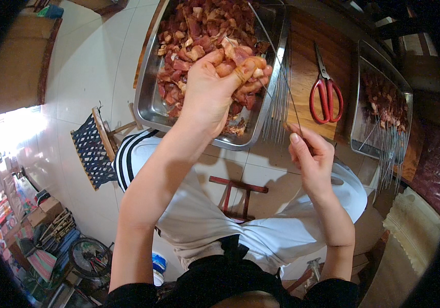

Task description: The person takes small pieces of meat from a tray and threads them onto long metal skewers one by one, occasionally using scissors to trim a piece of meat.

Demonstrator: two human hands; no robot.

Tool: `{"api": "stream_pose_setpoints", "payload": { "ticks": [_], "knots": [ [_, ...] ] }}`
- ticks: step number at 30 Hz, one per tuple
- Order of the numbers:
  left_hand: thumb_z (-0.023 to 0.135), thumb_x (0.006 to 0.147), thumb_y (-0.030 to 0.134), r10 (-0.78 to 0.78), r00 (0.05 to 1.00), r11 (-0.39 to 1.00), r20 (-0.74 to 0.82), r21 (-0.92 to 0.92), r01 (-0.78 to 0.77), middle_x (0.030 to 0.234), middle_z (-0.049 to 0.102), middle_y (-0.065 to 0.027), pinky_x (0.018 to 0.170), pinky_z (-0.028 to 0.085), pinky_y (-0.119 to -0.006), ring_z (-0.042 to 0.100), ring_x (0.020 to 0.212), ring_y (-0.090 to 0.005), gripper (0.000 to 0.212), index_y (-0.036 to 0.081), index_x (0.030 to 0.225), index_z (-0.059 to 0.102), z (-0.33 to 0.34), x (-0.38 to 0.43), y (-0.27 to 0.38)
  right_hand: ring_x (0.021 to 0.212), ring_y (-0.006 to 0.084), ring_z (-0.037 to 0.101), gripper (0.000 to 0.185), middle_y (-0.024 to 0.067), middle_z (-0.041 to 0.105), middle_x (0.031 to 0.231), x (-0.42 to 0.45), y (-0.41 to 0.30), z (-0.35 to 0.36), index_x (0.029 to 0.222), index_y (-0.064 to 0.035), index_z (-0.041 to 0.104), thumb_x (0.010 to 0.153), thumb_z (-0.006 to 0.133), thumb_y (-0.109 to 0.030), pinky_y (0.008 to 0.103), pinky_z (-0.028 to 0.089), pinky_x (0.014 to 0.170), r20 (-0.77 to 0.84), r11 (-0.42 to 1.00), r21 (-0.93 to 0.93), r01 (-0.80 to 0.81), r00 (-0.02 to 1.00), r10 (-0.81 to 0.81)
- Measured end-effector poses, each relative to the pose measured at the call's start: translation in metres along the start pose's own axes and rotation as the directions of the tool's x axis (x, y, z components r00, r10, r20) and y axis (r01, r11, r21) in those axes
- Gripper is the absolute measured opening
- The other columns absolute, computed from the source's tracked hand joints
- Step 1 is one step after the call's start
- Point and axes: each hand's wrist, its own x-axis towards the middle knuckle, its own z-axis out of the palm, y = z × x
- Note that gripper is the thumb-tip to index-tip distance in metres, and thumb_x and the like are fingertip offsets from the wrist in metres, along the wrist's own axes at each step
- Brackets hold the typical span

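My left hand (220, 81) is over a deep metal tray (256, 140) of cut raw meat (204, 23), its fingers closed around several pieces of meat (239, 54). A thin metal skewer (292, 102) runs from near those pieces down to my right hand (310, 152), which pinches its lower end between thumb and fingers. Whether the skewer's tip is inside the meat is hard to tell. Beside the tray's right wall lie many bare metal skewers (277, 111). Another long skewer (262, 27) slants across the tray's upper right corner.
Red-handled scissors (326, 96) lie on the wooden table (301, 73). Farther right, a second metal tray (366, 148) holds skewered meat (385, 100), with skewer ends hanging over its near edge. Below are my knees and a red wooden stool frame (239, 188); a woven-seat stool (95, 150) stands left.
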Motion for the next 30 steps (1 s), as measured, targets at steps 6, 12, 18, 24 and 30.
{"api": "stream_pose_setpoints", "payload": {
  "ticks": [6, 12, 18, 24, 30],
  "knots": [
    [0.06, 0.09, 0.014, 0.02, 0.997, 0.999, -0.08, 0.03, -0.017, 0.107, 0.064, -0.0106, 0.075, 0.055, -0.027, 0.063, 0.094, -0.0176, 0.028, 0.001, 0.114, 0.053, -0.023, 0.014, 0.021, 0.058, 0.0041, 0.046, 0.024, -0.0009, 0.056, 0.071, -0.001, -0.002, -0.004, 0.112, 0.0033, 0.062, 0.09, 0.058, -0.008, 0.0183, 0.038, 0.05, -0.003, 1.0, 0.006, 0.02, 1.0, -0.02],
    [0.063, 0.088, 0.015, 0.086, 0.995, 0.989, 0.046, 0.119, -0.091, 0.111, 0.062, -0.0123, 0.08, 0.055, -0.031, 0.062, 0.103, -0.0226, 0.036, 0.001, 0.119, 0.053, -0.026, 0.019, 0.029, 0.058, 0.0039, 0.047, 0.024, -0.0009, 0.056, 0.071, 0.0, 0.0, -0.009, 0.111, 0.0028, 0.063, 0.09, 0.058, -0.008, 0.0183, 0.038, 0.051, 0.002, 0.998, -0.029, 0.062, 0.998, -0.062],
    [0.063, 0.087, 0.01, 0.158, 0.987, 0.979, -0.005, 0.134, -0.156, 0.108, 0.063, -0.015, 0.084, 0.055, -0.034, 0.063, 0.099, -0.0237, 0.033, -0.003, 0.116, 0.053, -0.029, 0.027, 0.026, 0.057, 0.0034, 0.047, 0.023, -0.0014, 0.057, 0.07, 0.0, 0.001, -0.008, 0.111, 0.0022, 0.063, 0.09, 0.058, -0.007, 0.0181, 0.038, 0.05, 0.032, 0.993, -0.09, 0.074, 0.997, -0.072],
    [0.062, 0.088, 0.008, 0.146, 0.988, 0.985, 0.042, 0.091, -0.15, 0.109, 0.062, -0.0147, 0.085, 0.054, -0.033, 0.062, 0.1, -0.0225, 0.033, -0.004, 0.117, 0.053, -0.022, 0.024, 0.026, 0.057, 0.0033, 0.047, 0.024, -0.0014, 0.057, 0.07, 0.0, -0.001, -0.009, 0.111, 0.002, 0.063, 0.09, 0.058, -0.007, 0.0178, 0.038, 0.05, 0.023, 0.999, -0.044, -0.004, 1.0, 0.005],
    [0.062, 0.087, 0.009, 0.086, 0.991, 0.969, 0.1, 0.222, -0.107, 0.107, 0.063, -0.0144, 0.081, 0.055, -0.031, 0.063, 0.096, -0.022, 0.033, -0.004, 0.116, 0.054, -0.03, 0.025, 0.031, 0.057, 0.0034, 0.046, 0.024, -0.0017, 0.056, 0.07, 0.0, -0.002, -0.01, 0.111, 0.0022, 0.064, 0.089, 0.059, -0.006, 0.018, 0.038, 0.05, 0.015, 0.998, -0.059, 0.034, 0.999, -0.033]
  ]
}}
